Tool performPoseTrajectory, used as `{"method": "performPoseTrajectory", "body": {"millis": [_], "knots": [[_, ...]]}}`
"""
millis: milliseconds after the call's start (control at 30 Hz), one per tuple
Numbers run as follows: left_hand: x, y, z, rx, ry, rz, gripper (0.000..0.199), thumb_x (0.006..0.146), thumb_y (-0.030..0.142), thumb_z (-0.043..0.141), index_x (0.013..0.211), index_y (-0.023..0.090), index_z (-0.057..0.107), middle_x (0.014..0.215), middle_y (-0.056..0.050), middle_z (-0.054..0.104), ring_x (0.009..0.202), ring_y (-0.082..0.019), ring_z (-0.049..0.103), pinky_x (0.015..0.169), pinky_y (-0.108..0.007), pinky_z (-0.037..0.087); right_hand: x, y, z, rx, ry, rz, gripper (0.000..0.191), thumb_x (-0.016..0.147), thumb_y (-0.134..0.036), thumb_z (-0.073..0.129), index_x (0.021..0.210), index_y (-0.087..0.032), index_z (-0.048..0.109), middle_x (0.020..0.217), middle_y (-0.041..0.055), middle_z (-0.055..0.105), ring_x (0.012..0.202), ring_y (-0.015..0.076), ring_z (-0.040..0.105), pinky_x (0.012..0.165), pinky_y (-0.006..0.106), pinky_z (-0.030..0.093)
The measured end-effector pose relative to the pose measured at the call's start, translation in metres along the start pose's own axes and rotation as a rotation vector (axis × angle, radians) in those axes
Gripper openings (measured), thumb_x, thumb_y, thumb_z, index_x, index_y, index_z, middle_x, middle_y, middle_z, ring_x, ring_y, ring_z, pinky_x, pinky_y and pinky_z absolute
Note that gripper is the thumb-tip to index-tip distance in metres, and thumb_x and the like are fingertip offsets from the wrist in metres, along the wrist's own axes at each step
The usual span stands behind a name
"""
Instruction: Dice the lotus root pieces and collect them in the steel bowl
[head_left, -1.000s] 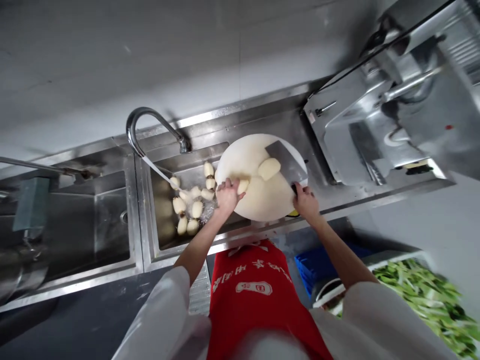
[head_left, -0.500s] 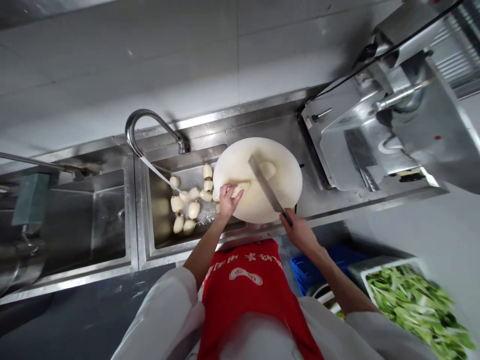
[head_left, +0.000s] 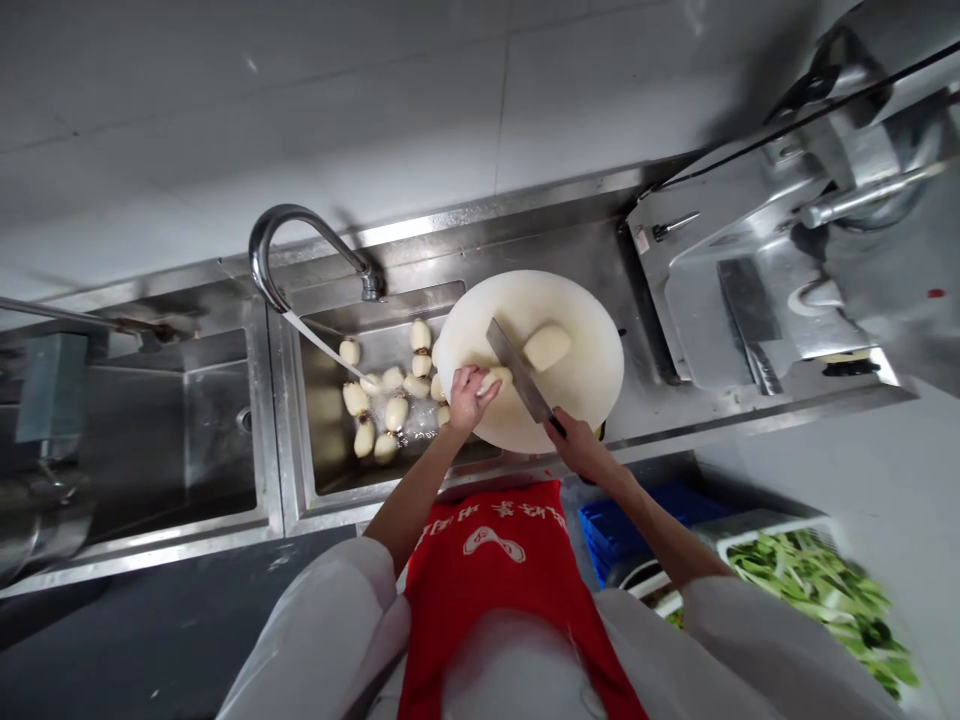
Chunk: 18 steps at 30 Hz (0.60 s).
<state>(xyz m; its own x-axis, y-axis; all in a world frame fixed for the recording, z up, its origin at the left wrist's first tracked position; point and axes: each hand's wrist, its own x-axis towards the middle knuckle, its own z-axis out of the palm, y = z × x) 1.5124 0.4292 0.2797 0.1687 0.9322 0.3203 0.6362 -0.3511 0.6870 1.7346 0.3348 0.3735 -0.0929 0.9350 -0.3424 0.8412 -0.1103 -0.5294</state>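
Observation:
On a round white cutting board point(head_left: 592, 390), my left hand point(head_left: 468, 400) grips a peeled lotus root piece point(head_left: 496, 380) near the board's left side. My right hand point(head_left: 579, 445) is closed round the dark handle of a cleaver point(head_left: 523, 376). Its blade slants across the board, just right of the gripped piece; whether it touches is unclear. Right of the blade lies a second lotus root piece point(head_left: 547, 347), free of both hands. Several more peeled lotus roots point(head_left: 396, 412) sit in the sink basin point(head_left: 322, 460) to the left.
A curved faucet point(head_left: 300, 215) with a white hose point(head_left: 322, 345) reaches over the basin. Another basin point(head_left: 217, 430) is farther left. To the right, a second cleaver point(head_left: 750, 310) lies on a metal machine point(head_left: 697, 350). Below stand a blue crate point(head_left: 622, 530) and a crate of leafy greens point(head_left: 817, 590).
The cleaver has shifted left, off the loose lotus root piece and closer to the one in my left hand. My left hand keeps its grip. The whole view has moved slightly.

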Motion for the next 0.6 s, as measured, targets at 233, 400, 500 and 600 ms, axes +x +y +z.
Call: {"method": "performPoseTrajectory", "body": {"millis": [233, 400, 500, 600], "knots": [[0.052, 0.02, -0.015, 0.289, -0.464, -0.031, 0.054, 0.069, 0.06, 0.074, 0.097, 0.016, 0.061, 0.101, -0.013, 0.06, 0.094, -0.028, 0.058, 0.076, -0.034, 0.047, 0.051, -0.019, 0.01, -0.18, 0.004, 0.03, 0.023, 0.097, -0.033, 0.037, 0.105, -0.018, 0.053, 0.077, 0.0066, 0.067, 0.069, 0.0192, 0.061, 0.059, 0.026, 0.027], [0.065, 0.015, -0.027, 0.032, -0.507, -0.269, 0.049, 0.067, 0.057, 0.074, 0.094, 0.018, 0.063, 0.09, -0.005, 0.063, 0.079, -0.019, 0.06, 0.069, -0.028, 0.045, 0.064, -0.015, 0.001, -0.238, 0.02, 0.093, 0.025, 0.1, -0.034, 0.036, 0.102, -0.017, 0.055, 0.087, 0.0096, 0.069, 0.08, 0.021, 0.064, 0.062, 0.027, 0.028], [0.039, 0.001, -0.036, -0.348, -0.236, -0.485, 0.048, 0.071, 0.055, 0.071, 0.099, 0.018, 0.059, 0.082, -0.001, 0.062, 0.066, -0.012, 0.056, 0.06, -0.023, 0.044, 0.057, -0.012, 0.0, -0.253, -0.009, 0.112, 0.025, 0.1, -0.033, 0.037, 0.102, -0.017, 0.056, 0.085, 0.0092, 0.069, 0.079, 0.0209, 0.064, 0.062, 0.028, 0.028], [0.002, -0.006, -0.038, -0.551, -0.05, -0.632, 0.049, 0.07, 0.052, 0.073, 0.1, 0.018, 0.057, 0.082, 0.0, 0.061, 0.059, -0.008, 0.051, 0.053, -0.02, 0.041, 0.04, -0.019, 0.003, -0.251, -0.021, 0.135, 0.027, 0.102, -0.033, 0.033, 0.103, -0.016, 0.054, 0.08, 0.0081, 0.068, 0.072, 0.0197, 0.064, 0.06, 0.028, 0.025]]}}
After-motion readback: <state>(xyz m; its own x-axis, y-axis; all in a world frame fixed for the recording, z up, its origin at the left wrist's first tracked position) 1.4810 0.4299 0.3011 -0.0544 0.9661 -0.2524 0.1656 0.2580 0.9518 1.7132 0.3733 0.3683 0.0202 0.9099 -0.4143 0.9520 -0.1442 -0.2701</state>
